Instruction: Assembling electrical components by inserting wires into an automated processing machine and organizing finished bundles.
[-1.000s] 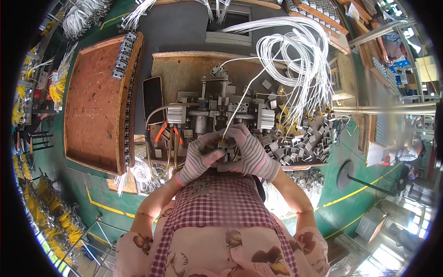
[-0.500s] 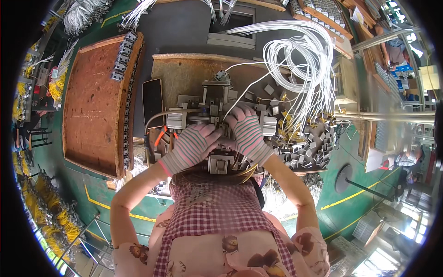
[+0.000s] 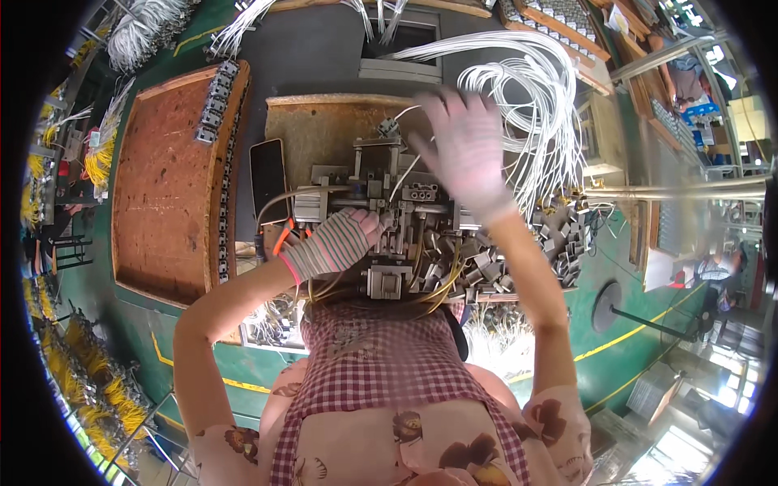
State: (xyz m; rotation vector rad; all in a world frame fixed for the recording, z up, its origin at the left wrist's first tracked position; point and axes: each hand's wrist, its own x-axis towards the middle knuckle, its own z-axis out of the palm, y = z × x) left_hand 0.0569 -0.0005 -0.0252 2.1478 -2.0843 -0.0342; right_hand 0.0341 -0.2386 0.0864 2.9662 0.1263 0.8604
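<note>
My left hand (image 3: pixel 334 243), in a striped fingerless-looking glove, rests at the middle of a metal fixture (image 3: pixel 386 283) with its fingers curled together; what is between them is hidden. My right hand (image 3: pixel 468 150), gloved and blurred, is raised over the right of the bench beside a coil of white wires (image 3: pixel 531 93). Its fingers and thumb are spread, and I see nothing held. A white wire (image 3: pixel 403 180) rises from the fixture near my left fingertips. Behind the fixture sits a small metal block (image 3: pixel 388 127) with a wire end at it.
Loose metal pieces (image 3: pixel 565 243) are heaped right of the fixture. A dark phone (image 3: pixel 268 180) lies to its left. Farther left stands a wooden tray (image 3: pixel 170 186) with a row of metal blocks (image 3: pixel 217 101) on its edge. A hose (image 3: pixel 279 199) curves into the fixture.
My right hand has left the fixture and moved up and right, its fingers spreading apart. My left hand stays at the fixture, slightly shifted left.
</note>
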